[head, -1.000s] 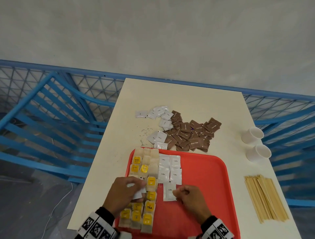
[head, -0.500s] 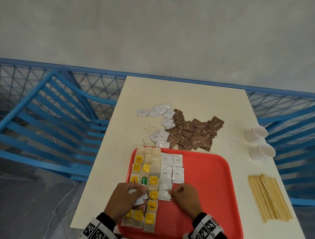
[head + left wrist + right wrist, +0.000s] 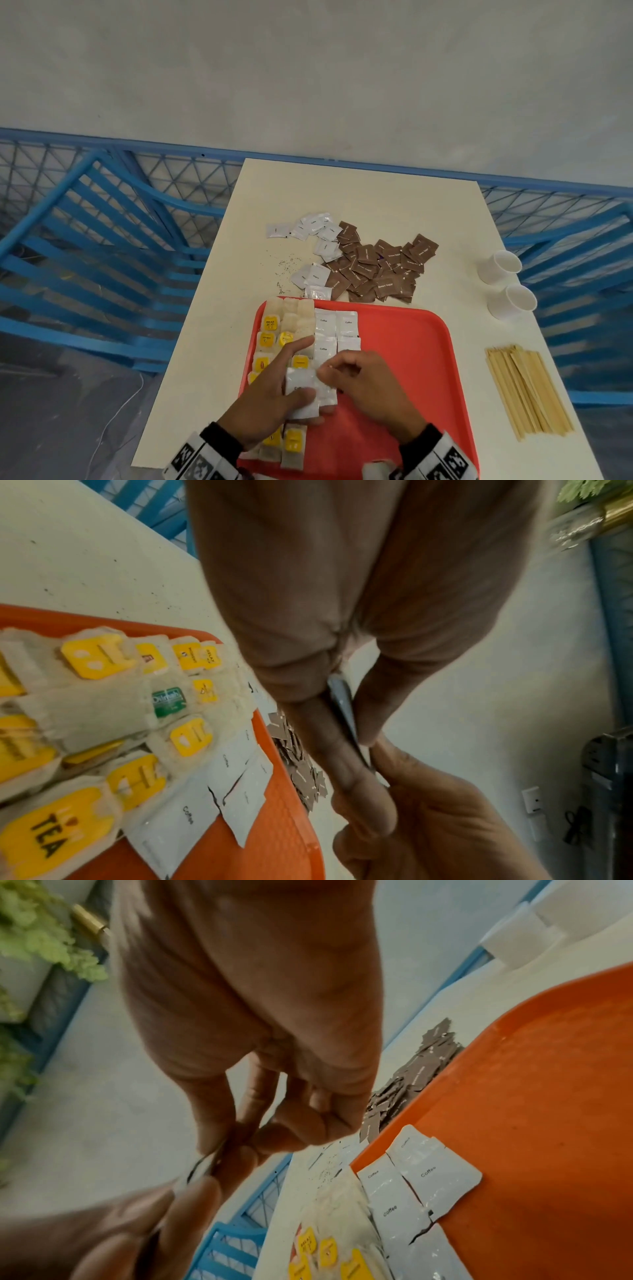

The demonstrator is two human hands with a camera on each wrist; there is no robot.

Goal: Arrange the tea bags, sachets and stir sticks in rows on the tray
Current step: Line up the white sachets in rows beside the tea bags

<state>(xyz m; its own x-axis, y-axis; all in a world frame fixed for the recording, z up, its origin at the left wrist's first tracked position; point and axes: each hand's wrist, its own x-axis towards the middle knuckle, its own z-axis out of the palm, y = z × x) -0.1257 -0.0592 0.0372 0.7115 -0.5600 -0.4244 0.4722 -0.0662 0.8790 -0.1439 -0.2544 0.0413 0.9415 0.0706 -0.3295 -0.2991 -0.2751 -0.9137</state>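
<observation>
Left hand: the left hand (image 3: 270,394) hovers over the near left part of the tray, thumb and fingers curled round a small stack of white sachets (image 3: 303,392); the index finger points out over the tea bags.
Right hand: the right hand (image 3: 370,387), fingers curled, pinches the right edge of the same stack; whether it grips one sachet or several cannot be told.
Tray: the red tray (image 3: 411,359) lies at the near edge of the worktop (image 3: 359,195).
Tea bags: tea bags (image 3: 274,325) with yellow tags lie in rows along the tray's left side.
Placed sachets: white coffee sachets (image 3: 335,329) lie in two columns just beside the tea bags.
Loose white sachets: more white sachets (image 3: 315,246) are scattered beyond the tray's far edge.
Brown sachets: a heap of brown sachets (image 3: 380,270) touches them.
Stir sticks: wooden stir sticks (image 3: 527,390) lie by the worktop's right edge, beside the tray.
Cups: two white cups (image 3: 503,284) stand beyond the sticks.
</observation>
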